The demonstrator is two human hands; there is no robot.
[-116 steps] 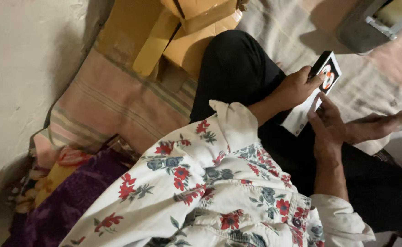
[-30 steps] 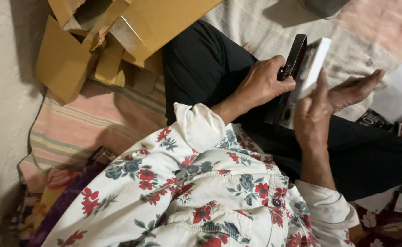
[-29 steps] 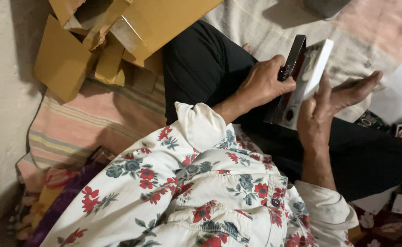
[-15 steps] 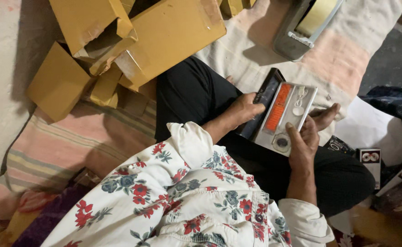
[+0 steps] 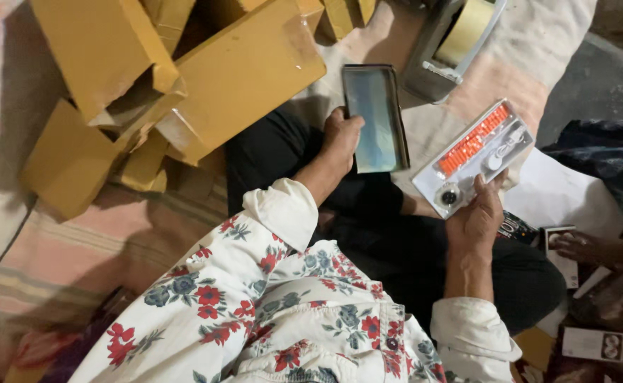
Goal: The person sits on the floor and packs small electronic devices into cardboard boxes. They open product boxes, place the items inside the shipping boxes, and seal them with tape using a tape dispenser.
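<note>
- Centrally, the left hand (image 5: 341, 138) closes its grip on the lower edge of a dark sleeve (image 5: 374, 118), a flat rectangular cover with a glossy face, held upright above the lap so that its open end faces away from the person.
- To the right of that grip, well apart, the right hand (image 5: 476, 220) closes its grip on the near corner of a white tray (image 5: 473, 157), a shallow plastic insert bearing an orange strip, a coiled white cable and a small round dark part; it is tilted face-up, apparently so its contents stay seated.
- The two parts are separate, neither touching the other; their matching outline suggests the tray fits inside the sleeve.
- Below both grips lie the person's legs in black trousers (image 5: 389, 234), and nearer the camera a floral sleeve (image 5: 255, 284) covers each forearm.
- Left of the left grip, a heap of brown cardboard boxes (image 5: 184, 85) rests on a striped mat (image 5: 99, 241).
- Beyond the grips, a grey tape dispenser (image 5: 453, 42) with a tan roll is cut off by the upper edge.
- Right of the right grip, white sheets (image 5: 567, 198) and small printed cartons (image 5: 595, 344) lie in shadow; another person's hand (image 5: 584, 248) rests there.
- Fingertips behind the tray, and the sleeve's interior, are hidden; the small parts are too small to identify.
</note>
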